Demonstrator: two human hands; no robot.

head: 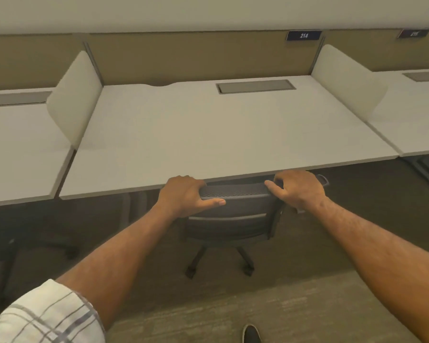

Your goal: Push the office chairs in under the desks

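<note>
Gripping the black mesh office chair (235, 214) by its top rail: left hand (186, 195) and right hand (299, 188) both clamped there, thumbs on the near side. Backrest nearly at the front edge of the smooth white desk (208, 134), seat hidden beneath. Flanked by rounded white dividers (74, 100). Marked 214 on a dark plate (304, 35). Open carpet (208, 305) behind.

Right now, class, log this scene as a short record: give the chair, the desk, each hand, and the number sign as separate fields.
chair: black office chair, backrest top at the desk's front edge, wheels on carpet
desk: white desk, top bare apart from a grey cable hatch
left hand: left hand gripping the backrest top
right hand: right hand gripping the backrest top
sign: number sign reads 214
</note>
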